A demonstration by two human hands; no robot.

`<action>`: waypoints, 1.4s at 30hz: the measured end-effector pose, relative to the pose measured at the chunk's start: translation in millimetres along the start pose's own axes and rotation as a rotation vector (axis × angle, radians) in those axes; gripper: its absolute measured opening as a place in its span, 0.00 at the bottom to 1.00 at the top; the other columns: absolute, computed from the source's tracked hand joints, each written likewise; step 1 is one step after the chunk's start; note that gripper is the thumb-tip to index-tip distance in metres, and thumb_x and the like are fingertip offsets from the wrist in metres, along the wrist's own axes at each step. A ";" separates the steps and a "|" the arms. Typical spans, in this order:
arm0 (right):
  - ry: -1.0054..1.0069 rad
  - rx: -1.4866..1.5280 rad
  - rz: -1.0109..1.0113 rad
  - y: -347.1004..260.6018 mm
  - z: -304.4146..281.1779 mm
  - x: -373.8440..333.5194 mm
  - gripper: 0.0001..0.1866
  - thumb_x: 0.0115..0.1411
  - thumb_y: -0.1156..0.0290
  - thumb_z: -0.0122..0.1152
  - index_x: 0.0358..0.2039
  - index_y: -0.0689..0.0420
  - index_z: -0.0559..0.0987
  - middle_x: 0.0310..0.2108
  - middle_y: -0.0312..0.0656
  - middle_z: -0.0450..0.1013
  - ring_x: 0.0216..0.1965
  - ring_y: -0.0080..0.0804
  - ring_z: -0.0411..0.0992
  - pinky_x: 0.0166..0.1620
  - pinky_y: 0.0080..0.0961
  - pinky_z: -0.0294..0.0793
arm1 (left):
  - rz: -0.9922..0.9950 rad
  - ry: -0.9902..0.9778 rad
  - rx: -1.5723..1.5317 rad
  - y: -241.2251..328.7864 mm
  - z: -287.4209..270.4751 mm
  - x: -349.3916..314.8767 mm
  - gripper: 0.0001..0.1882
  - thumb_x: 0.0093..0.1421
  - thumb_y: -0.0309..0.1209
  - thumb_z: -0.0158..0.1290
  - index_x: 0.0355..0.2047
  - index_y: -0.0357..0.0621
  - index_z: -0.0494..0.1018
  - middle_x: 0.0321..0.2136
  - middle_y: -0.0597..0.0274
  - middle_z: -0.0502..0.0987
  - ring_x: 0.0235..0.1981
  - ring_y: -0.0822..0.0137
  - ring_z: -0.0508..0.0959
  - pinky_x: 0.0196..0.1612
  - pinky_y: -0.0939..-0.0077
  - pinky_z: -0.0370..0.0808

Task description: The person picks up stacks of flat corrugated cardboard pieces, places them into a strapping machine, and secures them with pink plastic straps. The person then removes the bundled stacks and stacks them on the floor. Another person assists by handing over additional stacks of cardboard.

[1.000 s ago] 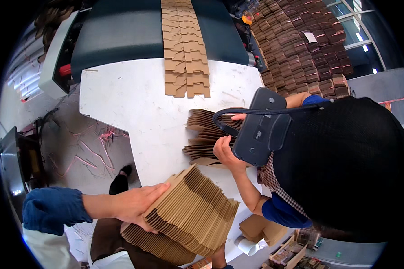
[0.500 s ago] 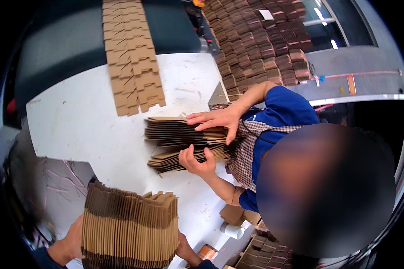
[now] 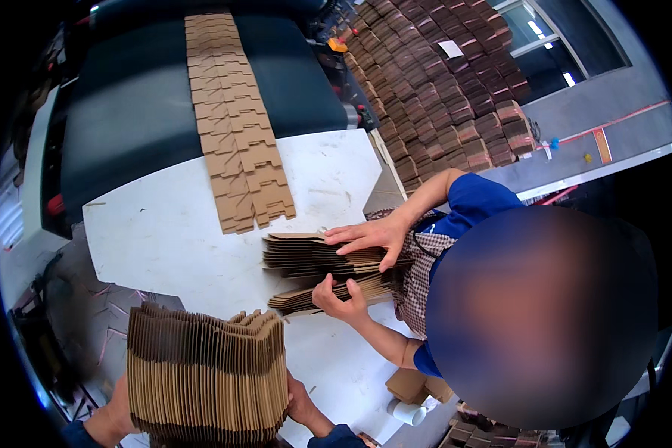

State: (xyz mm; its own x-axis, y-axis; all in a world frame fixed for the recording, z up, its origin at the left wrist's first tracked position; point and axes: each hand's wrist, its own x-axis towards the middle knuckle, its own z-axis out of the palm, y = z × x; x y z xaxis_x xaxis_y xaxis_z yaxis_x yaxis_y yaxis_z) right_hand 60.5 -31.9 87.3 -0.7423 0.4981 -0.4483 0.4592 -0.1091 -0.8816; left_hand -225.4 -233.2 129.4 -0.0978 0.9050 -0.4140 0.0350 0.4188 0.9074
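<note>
A thick stack of folded brown cardboard blanks [image 3: 205,373] is held upright on edge between my two hands at the lower left. My left hand [image 3: 116,414] presses on its left side, with the fingers mostly hidden behind the cardboard. Against the right side is my right hand [image 3: 299,399], closed on the stack, its fingertips also out of sight. Beyond it, a co-worker's hands [image 3: 373,237] rest on another bundle of folded cardboard blanks [image 3: 299,257] lying on the white table [image 3: 157,250].
An overlapping row of flat cardboard blanks [image 3: 235,127] runs down a dark conveyor belt [image 3: 127,112] onto the table. Bundled cardboard [image 3: 440,97] is piled high at the back right. The co-worker in a checked apron [image 3: 425,272] stands at the right. A white cup-like roll [image 3: 407,412] is near the lower edge.
The view has shifted, so the table and conveyor appear lower and further right. My hands and the stack sit slightly further left in the picture. The co-worker's hands stay on their bundle.
</note>
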 end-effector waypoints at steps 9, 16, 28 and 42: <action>-0.197 0.056 -0.075 0.1 -1.1 14.6 0.59 0.55 0.22 0.34 0.70 0.62 0.44 0.66 0.54 0.55 0.66 0.42 0.57 0.64 0.33 0.56 | -0.108 0.231 -0.261 -18.1 32.0 -39.9 0.24 0.52 0.33 0.63 0.49 0.42 0.72 0.43 0.61 0.78 0.42 0.63 0.78 0.47 0.69 0.76; -0.329 0.016 -0.147 -13.7 20.8 35.5 0.58 0.55 0.22 0.33 0.69 0.61 0.46 0.66 0.54 0.55 0.65 0.43 0.58 0.64 0.33 0.57 | -0.131 0.362 -0.273 -26.3 42.6 -83.2 0.25 0.55 0.35 0.60 0.52 0.42 0.69 0.45 0.60 0.77 0.44 0.63 0.78 0.48 0.66 0.76; -0.663 -0.225 -0.283 -73.4 185.3 112.6 0.53 0.59 0.27 0.35 0.68 0.63 0.51 0.65 0.49 0.58 0.65 0.36 0.58 0.63 0.28 0.58 | -0.056 0.778 0.026 -123.4 16.5 -229.4 0.41 0.42 0.42 0.70 0.56 0.44 0.67 0.48 0.54 0.75 0.50 0.52 0.75 0.55 0.61 0.70; -1.342 -0.973 -0.104 -181.8 726.5 153.8 0.47 0.65 0.32 0.22 0.47 0.64 0.76 0.31 0.45 0.76 0.27 0.34 0.73 0.29 0.29 0.73 | -0.110 1.411 -1.012 -262.4 -47.8 -513.6 0.41 0.51 0.43 0.67 0.60 0.36 0.63 0.56 0.53 0.71 0.57 0.59 0.70 0.62 0.64 0.64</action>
State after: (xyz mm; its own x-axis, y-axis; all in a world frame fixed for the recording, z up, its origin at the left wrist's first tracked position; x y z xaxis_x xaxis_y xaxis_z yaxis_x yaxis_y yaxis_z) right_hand -491.7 -560.4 71.3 -0.4146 -0.6349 -0.6519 0.1134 0.6748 -0.7293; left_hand -231.9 -811.5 107.4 -0.7961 -0.1080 -0.5955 -0.5609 -0.2379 0.7930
